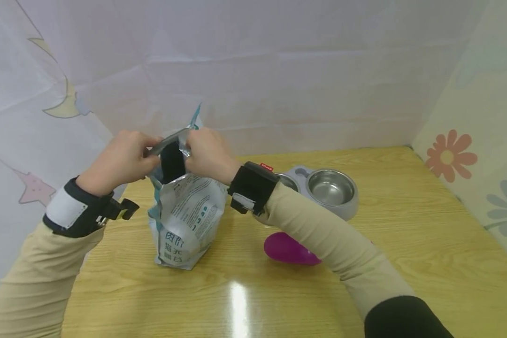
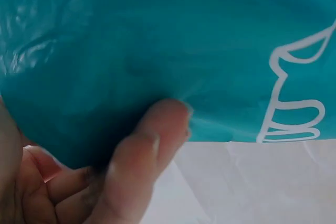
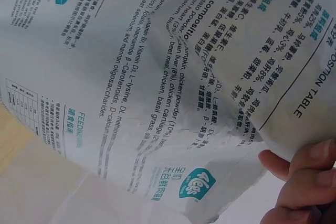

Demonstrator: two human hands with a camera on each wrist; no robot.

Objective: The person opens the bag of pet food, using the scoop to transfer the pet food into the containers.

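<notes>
Standing upright on the wooden table (image 1: pixel 405 263), at about 9 o'clock from the double pet bowl (image 1: pixel 331 190): a silver-and-teal pet food bag (image 1: pixel 186 216), base flat on the wood. Top of the bag pulled apart between two hands, with a dark gap showing at the mouth (looks at least partly opened, though how fully cannot be told from here). Nothing visible in the steel bowls, so by the look of things, opening nearly done and everything after it still left.

Left hand (image 1: pixel 120 162): fingers curled, pinching the bag's top edge at its 9 o'clock side; in the left wrist view, fingertips (image 2: pixel 157 129) pressed against the teal face. Right hand (image 1: pixel 209 155): likewise clenched on the top edge at the 3 o'clock side; fingertips (image 3: pixel 310 166) gripping the printed back panel in the right wrist view.

Magenta scoop (image 1: pixel 287 249) lying on the table at 6 o'clock from the bowl, partly hidden by the right sleeve, untouched by either hand.
</notes>
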